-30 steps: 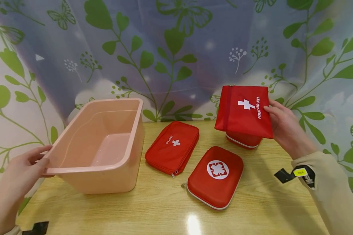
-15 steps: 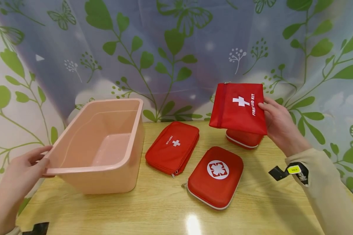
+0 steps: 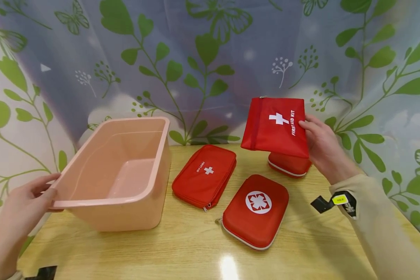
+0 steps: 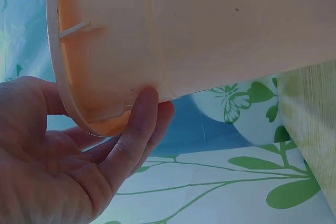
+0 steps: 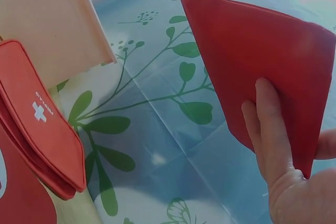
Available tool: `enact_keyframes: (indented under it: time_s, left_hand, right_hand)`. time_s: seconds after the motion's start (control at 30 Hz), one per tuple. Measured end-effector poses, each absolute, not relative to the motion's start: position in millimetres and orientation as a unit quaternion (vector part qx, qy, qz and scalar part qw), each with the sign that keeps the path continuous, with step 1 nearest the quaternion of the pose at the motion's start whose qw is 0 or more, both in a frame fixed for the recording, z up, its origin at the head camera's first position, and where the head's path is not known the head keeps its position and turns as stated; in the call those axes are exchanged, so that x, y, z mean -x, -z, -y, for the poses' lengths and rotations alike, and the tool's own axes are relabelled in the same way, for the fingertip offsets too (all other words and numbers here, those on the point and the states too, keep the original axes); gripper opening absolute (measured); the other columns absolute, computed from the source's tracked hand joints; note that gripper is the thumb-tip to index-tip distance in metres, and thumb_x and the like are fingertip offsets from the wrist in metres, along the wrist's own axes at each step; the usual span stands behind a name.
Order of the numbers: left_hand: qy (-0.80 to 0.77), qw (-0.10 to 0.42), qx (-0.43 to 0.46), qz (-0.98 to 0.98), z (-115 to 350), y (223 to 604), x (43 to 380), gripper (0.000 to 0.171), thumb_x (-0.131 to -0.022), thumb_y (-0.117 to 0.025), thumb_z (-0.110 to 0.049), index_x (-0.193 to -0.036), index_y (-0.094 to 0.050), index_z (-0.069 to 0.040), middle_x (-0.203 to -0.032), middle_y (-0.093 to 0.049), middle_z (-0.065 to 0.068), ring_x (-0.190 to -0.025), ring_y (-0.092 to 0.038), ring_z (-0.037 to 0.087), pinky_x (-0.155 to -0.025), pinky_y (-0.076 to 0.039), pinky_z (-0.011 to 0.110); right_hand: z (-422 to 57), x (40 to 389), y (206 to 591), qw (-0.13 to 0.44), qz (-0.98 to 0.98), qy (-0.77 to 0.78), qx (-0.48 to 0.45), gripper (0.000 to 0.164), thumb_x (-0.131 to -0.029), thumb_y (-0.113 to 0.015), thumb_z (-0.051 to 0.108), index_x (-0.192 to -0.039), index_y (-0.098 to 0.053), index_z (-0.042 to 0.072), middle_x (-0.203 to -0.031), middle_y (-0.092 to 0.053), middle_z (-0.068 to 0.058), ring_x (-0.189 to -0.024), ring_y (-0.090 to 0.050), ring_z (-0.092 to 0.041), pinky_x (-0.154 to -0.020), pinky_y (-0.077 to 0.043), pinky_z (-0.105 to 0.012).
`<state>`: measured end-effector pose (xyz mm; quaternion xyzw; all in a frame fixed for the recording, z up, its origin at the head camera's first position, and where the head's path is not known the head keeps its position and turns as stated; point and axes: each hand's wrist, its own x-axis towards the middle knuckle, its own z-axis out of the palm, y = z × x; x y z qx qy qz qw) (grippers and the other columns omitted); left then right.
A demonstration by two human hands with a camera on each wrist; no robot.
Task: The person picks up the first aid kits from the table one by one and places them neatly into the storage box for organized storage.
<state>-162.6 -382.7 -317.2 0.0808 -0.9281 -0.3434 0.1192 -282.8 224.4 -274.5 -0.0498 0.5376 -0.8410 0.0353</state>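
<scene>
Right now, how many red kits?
4: flat red pouch in the right hand; red case partly hidden behind it; red fabric case beside the pink plastic tub; white-edged red case nearest.

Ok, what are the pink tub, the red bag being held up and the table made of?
The pink tub looks like smooth, stiff plastic: the ribs under its rim seem molded in. The red bag seems thin, softly shiny cloth, maybe nylon: it looks flat and bendy. The table seems glossy wood or wood-look covering: it shines and shows grain.
</scene>
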Motion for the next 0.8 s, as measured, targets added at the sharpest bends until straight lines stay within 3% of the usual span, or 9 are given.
enact_keyframes:
  time_s: [0.1, 0.33, 0.53, 0.8]
  left_hand:
    - [0.343, 0.118, -0.083, 0.928, 384, 318, 163, 0.05, -0.102, -0.042, -0.011, -0.147, -0.036, 0.009, -0.116, -0.054, 0.039, -0.063, -0.062, 0.002, -0.053, -0.059, 0.026]
    - [0.349, 0.12, -0.086, 0.926, 382, 315, 162, 0.048, -0.102, -0.041, -0.01, -0.145, -0.037, 0.011, -0.116, -0.054, 0.04, -0.062, -0.06, -0.002, -0.053, -0.059, 0.024]
    - [0.356, 0.119, -0.082, 0.923, 380, 314, 160, 0.048, -0.102, -0.04, -0.01, -0.145, -0.036, 0.012, -0.117, -0.053, 0.041, -0.062, -0.062, 0.0, -0.053, -0.058, 0.023]
    - [0.36, 0.125, -0.072, 0.922, 383, 316, 162, 0.049, -0.102, -0.041, -0.009, -0.145, -0.036, 0.012, -0.116, -0.054, 0.041, -0.061, -0.065, 0.004, -0.053, -0.058, 0.022]
  right_hand:
    - [-220, 284, 275, 0.036, -0.516, 0.854, 0.048, 0.061, -0.1, -0.057, 0.019, -0.153, -0.027, 0.015, -0.137, -0.041, -0.003, -0.112, -0.054, -0.014, -0.083, -0.059, -0.027]
    - [-211, 284, 274, 0.03, -0.53, 0.846, 0.046, 0.068, -0.1, -0.059, 0.023, -0.157, -0.023, 0.017, -0.137, -0.042, -0.003, -0.114, -0.053, -0.014, -0.083, -0.059, -0.028]
    - [-201, 285, 273, 0.031, -0.516, 0.854, 0.054, 0.062, -0.1, -0.058, 0.02, -0.153, -0.026, 0.013, -0.133, -0.043, -0.005, -0.106, -0.058, -0.014, -0.08, -0.06, -0.029]
    - [-190, 287, 272, 0.034, -0.519, 0.852, 0.059, 0.067, -0.1, -0.058, 0.021, -0.157, -0.022, 0.013, -0.135, -0.043, -0.004, -0.112, -0.054, -0.015, -0.082, -0.06, -0.028]
